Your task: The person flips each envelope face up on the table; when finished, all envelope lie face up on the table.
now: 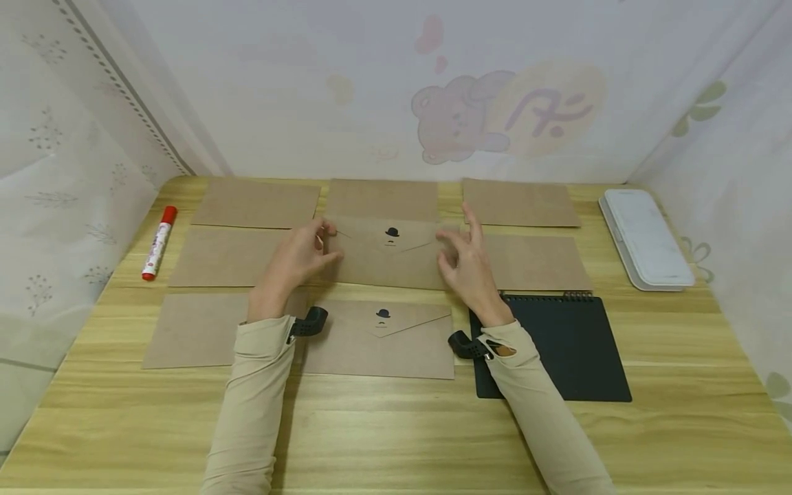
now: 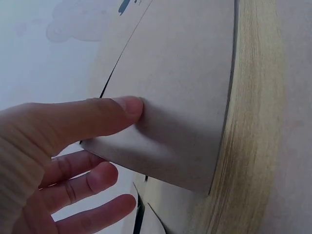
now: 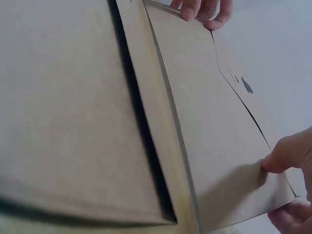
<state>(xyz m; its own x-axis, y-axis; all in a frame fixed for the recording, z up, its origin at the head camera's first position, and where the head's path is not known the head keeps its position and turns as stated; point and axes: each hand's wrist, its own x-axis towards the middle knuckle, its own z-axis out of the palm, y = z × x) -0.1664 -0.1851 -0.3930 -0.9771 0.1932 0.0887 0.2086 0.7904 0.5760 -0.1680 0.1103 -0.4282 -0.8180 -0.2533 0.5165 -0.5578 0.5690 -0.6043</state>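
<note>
A: Where is the printed envelope point(image 1: 386, 265) that the person is handling?

B: At the middle of the table point(image 1: 383, 440), between the two hands, its hat print facing up.

A: And the left hand point(image 1: 295, 254)?

B: It pinches the envelope's left end, thumb on the front, other fingers bent behind the edge and slightly apart.

A: The right hand point(image 1: 467, 265)?

B: It pinches the right end, thumb on the front; one finger rises toward the far side. How far the hidden fingers reach underneath, nobody can tell.

A: What lies nearer?

B: A second hat-printed envelope point(image 1: 377, 354), just beside it on the near side, with a black notebook point(image 1: 569, 350) to the right, under the right forearm.

A: The rest?

B: Three plain brown pieces point(image 1: 210, 330) in a left column, one far piece point(image 1: 380, 199) behind the envelope, and two right pieces point(image 1: 538, 262). A red-capped marker point(image 1: 158, 244) lies far left, a white case point(image 1: 647, 237) far right.
</note>
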